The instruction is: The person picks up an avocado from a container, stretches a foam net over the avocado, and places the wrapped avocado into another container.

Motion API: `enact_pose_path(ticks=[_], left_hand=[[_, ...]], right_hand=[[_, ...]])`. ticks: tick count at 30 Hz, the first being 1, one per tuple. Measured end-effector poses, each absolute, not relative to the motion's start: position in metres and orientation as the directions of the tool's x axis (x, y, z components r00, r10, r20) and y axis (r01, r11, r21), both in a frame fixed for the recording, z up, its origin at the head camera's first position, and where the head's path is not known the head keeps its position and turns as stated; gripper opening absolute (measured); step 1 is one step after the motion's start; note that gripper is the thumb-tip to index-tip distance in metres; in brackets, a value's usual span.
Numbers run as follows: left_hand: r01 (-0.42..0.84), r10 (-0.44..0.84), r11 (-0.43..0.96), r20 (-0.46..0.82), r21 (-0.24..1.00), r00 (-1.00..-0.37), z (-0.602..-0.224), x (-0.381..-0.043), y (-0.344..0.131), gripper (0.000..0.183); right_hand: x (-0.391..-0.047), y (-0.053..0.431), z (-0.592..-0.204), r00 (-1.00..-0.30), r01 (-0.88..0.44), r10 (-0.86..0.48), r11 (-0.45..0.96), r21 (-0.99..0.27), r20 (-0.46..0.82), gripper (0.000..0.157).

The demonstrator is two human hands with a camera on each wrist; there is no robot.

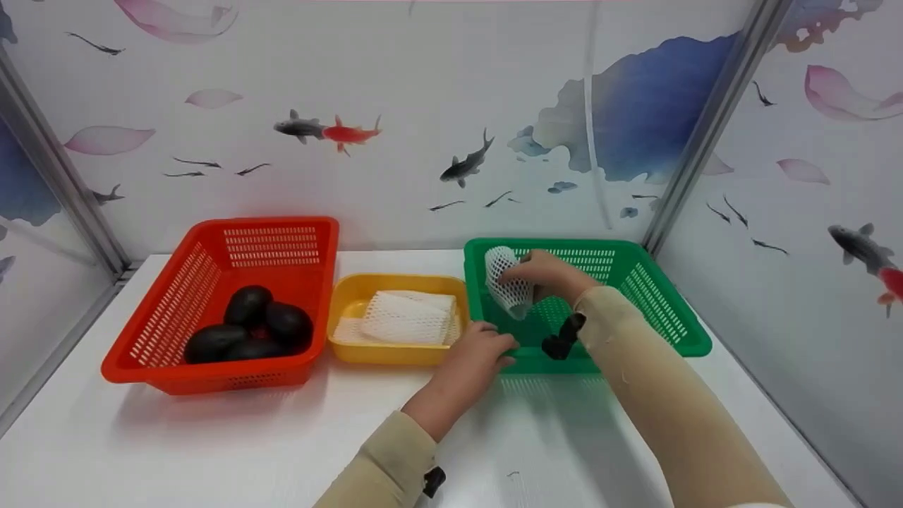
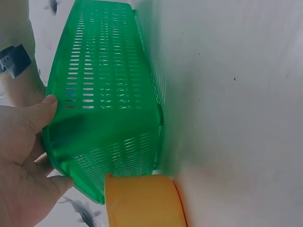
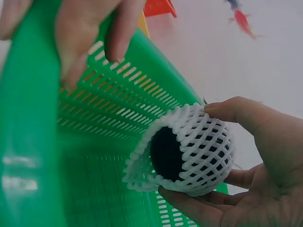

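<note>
My right hand holds a white foam net sleeve over the left part of the green basket. In the right wrist view, thumb and fingers grip the foam net from both sides; a dark, oval, avocado-like fruit shows through its mesh and open end. My left hand grips the basket's near left corner. Its thumb lies outside the green rim in the left wrist view, while fingertips hang over the inner side in the right wrist view.
A yellow tray with flat white foam nets stands left of the green basket. Farther left, a red basket holds several dark oval fruits. A printed panel wall rises behind the white table.
</note>
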State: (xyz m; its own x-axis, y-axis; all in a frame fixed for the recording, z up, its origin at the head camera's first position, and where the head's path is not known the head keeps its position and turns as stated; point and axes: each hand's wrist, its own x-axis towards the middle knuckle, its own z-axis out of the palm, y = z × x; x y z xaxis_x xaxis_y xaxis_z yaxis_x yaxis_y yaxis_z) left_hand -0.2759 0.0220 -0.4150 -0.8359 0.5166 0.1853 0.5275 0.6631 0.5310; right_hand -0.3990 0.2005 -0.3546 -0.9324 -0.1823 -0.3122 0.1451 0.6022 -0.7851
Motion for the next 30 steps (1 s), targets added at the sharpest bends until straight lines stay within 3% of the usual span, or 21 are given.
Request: enact_pose_path(ticks=[3,12,16,19,30], left_hand=[[0.53,0.518,0.663,0.186,0.528,-0.835,-0.414,-0.276,0.021,0.026],[0.516,0.515,0.648,0.177,0.56,-0.839,-0.416,-0.277,0.021,0.025],[0.513,0.514,0.643,0.176,0.568,-0.839,-0.416,-0.278,0.022,0.023],[0.529,0.521,0.645,0.189,0.551,-0.832,-0.415,-0.279,0.023,0.022],[0.56,0.53,0.671,0.214,0.487,-0.821,-0.418,-0.279,0.025,0.023]], right_hand=[[-0.403,0.202,-0.358,-0.926,0.162,-0.182,0.598,-0.785,-0.33,0.054],[-0.414,0.206,-0.369,-0.917,0.225,-0.143,0.586,-0.778,-0.373,0.067],[-0.416,0.207,-0.372,-0.915,0.217,-0.149,0.603,-0.768,-0.376,0.062],[-0.418,0.206,-0.375,-0.911,0.205,-0.159,0.626,-0.752,-0.381,0.057],[-0.419,0.205,-0.382,-0.892,0.243,-0.138,0.658,-0.713,-0.431,0.06]])
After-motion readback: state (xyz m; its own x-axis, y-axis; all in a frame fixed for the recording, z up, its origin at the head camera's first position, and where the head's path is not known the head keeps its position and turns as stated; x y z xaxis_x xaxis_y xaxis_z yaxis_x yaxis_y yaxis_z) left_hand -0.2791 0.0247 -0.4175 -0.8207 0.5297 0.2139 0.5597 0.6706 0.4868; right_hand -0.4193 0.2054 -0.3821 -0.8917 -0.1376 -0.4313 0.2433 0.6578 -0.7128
